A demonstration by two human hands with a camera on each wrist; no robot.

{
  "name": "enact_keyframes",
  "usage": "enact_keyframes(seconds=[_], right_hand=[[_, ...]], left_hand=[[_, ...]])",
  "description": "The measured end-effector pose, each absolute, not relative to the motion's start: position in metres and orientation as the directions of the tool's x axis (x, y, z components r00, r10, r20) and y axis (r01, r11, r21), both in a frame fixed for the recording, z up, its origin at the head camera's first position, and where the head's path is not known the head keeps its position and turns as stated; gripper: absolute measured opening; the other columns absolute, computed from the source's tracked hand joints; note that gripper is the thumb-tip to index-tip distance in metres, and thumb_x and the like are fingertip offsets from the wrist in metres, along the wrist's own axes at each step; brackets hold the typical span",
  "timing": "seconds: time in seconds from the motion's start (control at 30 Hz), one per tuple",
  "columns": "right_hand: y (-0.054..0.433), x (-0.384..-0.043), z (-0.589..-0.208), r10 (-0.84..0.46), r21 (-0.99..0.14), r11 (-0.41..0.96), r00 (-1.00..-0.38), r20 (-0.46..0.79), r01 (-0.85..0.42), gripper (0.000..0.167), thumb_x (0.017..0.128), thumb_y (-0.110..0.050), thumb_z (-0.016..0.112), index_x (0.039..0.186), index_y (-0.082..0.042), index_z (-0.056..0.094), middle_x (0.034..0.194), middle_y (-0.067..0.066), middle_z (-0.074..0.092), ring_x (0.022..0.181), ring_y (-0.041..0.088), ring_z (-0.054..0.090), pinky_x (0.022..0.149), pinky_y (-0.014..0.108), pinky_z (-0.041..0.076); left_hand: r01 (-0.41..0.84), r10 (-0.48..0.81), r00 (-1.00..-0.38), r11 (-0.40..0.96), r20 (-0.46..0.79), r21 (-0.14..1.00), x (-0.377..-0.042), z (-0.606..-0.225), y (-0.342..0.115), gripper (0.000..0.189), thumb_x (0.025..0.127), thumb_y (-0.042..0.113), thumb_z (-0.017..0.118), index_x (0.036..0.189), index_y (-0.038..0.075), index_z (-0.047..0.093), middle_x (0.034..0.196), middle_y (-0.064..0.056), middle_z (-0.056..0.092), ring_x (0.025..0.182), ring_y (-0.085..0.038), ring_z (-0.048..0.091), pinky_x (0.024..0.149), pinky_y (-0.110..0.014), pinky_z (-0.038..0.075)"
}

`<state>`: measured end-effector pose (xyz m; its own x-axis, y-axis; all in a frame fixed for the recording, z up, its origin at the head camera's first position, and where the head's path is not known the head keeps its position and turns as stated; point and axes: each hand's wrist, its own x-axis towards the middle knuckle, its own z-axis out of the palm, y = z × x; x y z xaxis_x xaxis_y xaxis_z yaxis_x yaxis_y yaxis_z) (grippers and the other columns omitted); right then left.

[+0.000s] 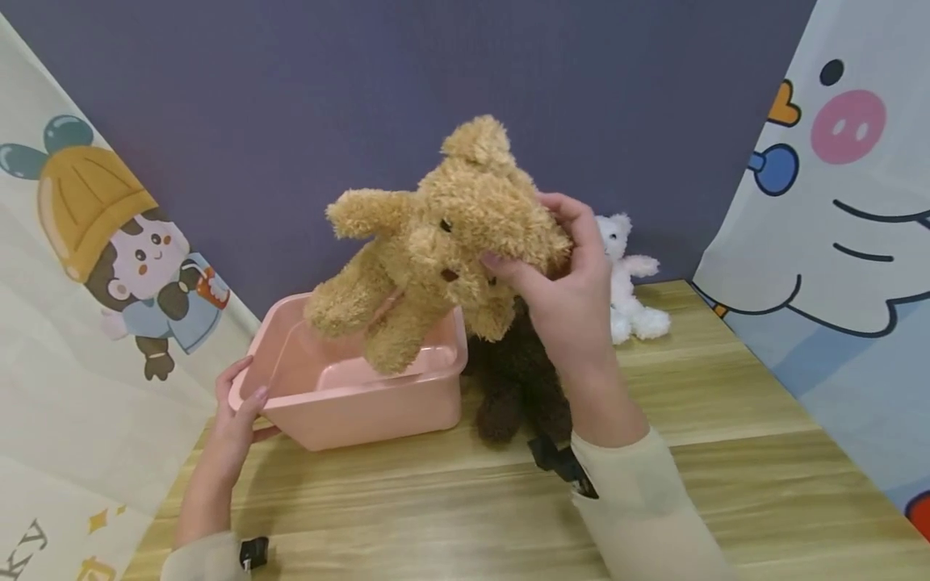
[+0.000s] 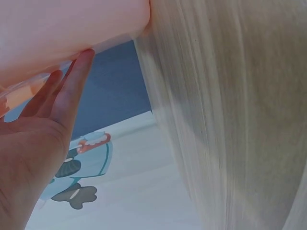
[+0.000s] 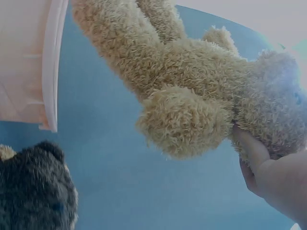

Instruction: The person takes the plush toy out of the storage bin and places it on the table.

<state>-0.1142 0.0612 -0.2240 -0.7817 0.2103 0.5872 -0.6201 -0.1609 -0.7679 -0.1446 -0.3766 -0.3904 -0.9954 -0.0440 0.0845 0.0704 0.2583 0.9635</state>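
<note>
A tan teddy bear (image 1: pixel 472 218) is held up by its head in my right hand (image 1: pixel 574 298), thumb across its face. Its legs hang over the opening of a pink plastic bin (image 1: pixel 378 411). In the right wrist view the bear (image 3: pixel 192 72) is tilted, and my fingers press into the plush near its neck. My left hand (image 1: pixel 236 411) grips the bin's left rim and corner, thumb on top. From the left wrist view, the fingers of that hand (image 2: pixel 43 124) lie against the bin's outer wall (image 2: pixel 72 28).
On the wood-grain table (image 1: pixel 421 516), a dark brown stuffed bear (image 1: pixel 516 379) sits right of the bin, partly behind my right arm. A white stuffed bear (image 1: pixel 632 282) sits farther back, against the dark wall (image 1: pixel 363 97). Cartoon-printed panels (image 1: pixel 835 242) stand on both sides.
</note>
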Motion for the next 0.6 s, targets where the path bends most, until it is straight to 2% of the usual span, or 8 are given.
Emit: enact_keyframes(seconds=[0.33, 0.6], right_hand=[[0.102, -0.079, -0.236, 0.399, -0.685, -0.245, -0.715, 0.573, -0.686, 0.055, 0.088, 0.021, 0.068, 0.133, -0.009, 0.058, 0.137, 0.016, 0.054, 0.125, 0.035, 0.06, 0.084, 0.029, 0.065], [0.132, -0.06, -0.252, 0.484, -0.52, -0.299, -0.597, 0.639, -0.8, 0.058, 0.078, 0.035, 0.057, 0.127, 0.005, 0.058, 0.131, 0.021, 0.055, 0.121, 0.033, 0.06, 0.083, 0.03, 0.066]], left_hand=[[0.067, -0.044, -0.996, 0.264, 0.081, 0.962, -0.148, -0.387, -0.376, 0.057, 0.109, 0.034, 0.047, 0.155, 0.045, 0.016, 0.167, -0.019, 0.012, 0.102, 0.009, 0.058, 0.072, -0.023, 0.061], [0.065, -0.043, -0.996, 0.247, 0.078, 0.967, -0.147, -0.391, -0.377, 0.055, 0.11, 0.033, 0.047, 0.154, 0.047, 0.017, 0.166, -0.019, 0.012, 0.102, 0.011, 0.058, 0.072, -0.023, 0.061]])
